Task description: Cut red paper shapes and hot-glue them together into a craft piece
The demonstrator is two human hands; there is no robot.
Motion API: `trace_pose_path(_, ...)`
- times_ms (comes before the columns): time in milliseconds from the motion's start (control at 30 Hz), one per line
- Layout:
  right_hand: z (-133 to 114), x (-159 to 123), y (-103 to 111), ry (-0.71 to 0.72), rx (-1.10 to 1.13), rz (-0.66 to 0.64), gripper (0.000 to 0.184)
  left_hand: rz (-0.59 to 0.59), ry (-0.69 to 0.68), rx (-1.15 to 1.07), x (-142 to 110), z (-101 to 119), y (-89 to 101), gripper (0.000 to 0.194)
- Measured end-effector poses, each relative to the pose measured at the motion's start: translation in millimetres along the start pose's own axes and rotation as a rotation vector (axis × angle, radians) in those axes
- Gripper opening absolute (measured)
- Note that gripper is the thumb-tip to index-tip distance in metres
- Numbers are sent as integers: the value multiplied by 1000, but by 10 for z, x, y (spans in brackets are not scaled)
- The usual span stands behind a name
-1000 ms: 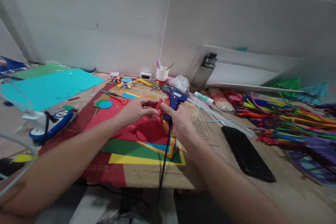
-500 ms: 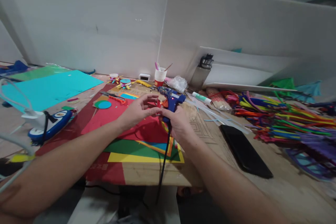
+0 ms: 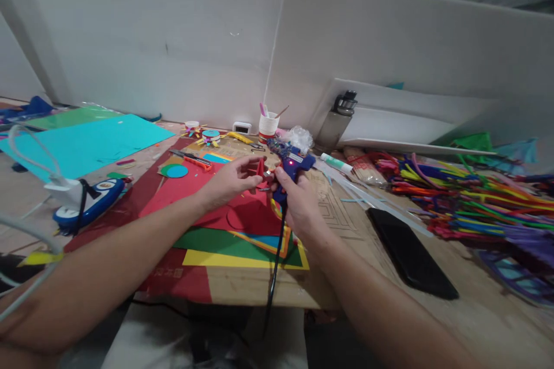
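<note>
My right hand (image 3: 299,199) is wrapped round a blue hot glue gun (image 3: 293,165), whose red light is on and whose black cord hangs down over the table edge. Facing it, my left hand (image 3: 236,181) pinches a small red piece (image 3: 260,168), which looks like paper. Something small and shiny shows between the two hands, too small to name. Beneath them lie red paper (image 3: 203,210), green paper (image 3: 203,242) and yellow paper (image 3: 242,259) in a stack. Orange-handled scissors (image 3: 198,162) rest left of my hands, near a blue paper circle (image 3: 177,170).
A paper cup (image 3: 269,125) with pens stands behind, beside a yellow cutter (image 3: 239,138). To the right are a black phone (image 3: 411,253), a glue stick (image 3: 336,162), a bottle (image 3: 335,122) and many pipe cleaners (image 3: 467,196). A blue-and-white power strip (image 3: 90,203) lies left.
My right hand has shifted slightly right with the glue gun, and the gap between my hands is wider. The red piece shows more plainly in my left fingers. The view has moved a little.
</note>
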State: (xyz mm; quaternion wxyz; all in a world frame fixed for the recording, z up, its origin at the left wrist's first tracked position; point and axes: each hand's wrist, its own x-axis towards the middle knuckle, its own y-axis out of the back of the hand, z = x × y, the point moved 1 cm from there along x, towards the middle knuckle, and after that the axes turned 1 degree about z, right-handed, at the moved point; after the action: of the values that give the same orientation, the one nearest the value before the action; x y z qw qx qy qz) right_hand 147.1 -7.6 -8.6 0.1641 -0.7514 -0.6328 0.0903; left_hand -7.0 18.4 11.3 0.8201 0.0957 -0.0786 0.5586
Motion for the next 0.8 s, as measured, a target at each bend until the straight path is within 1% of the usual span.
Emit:
trace_pose_path(67, -8, 2, 46, 40, -33, -5, 42, 22, 7, 12, 23, 26, 65, 57)
trace_pose_path(133, -37, -11, 84, 85, -96, -23, 41, 42, -1, 46, 47, 66, 142, 49)
trace_pose_path(233, -113, -63, 92, 145, -187, -100, 32, 98, -22, 89, 78, 123, 263, 40)
trace_pose_path(300, -170, -108, 74, 181, -261, -146, 29, 154, -36, 115, 94, 143, 331, 41)
trace_pose_path(367, -211, -145, 58, 208, -346, -149, 30, 195, -51, 145, 107, 146, 379, 43)
trace_pose_path(467, -226, -164, 66, 248, -458, -127, 31, 215, -69, 161, 121, 127, 412, 49)
trace_pose_path(567, -200, -156, 104, 258, -548, -134, 33, 222, -78, 163, 134, 98, 416, 52)
trace_pose_path(667, -171, -150, 131, 254, -558, -160, 33, 217, -79, 168, 147, 75, 416, 52)
trace_pose_path(800, -138, -144, 128, 237, -499, -162, 27, 219, -83, 156, 159, 57, 417, 56)
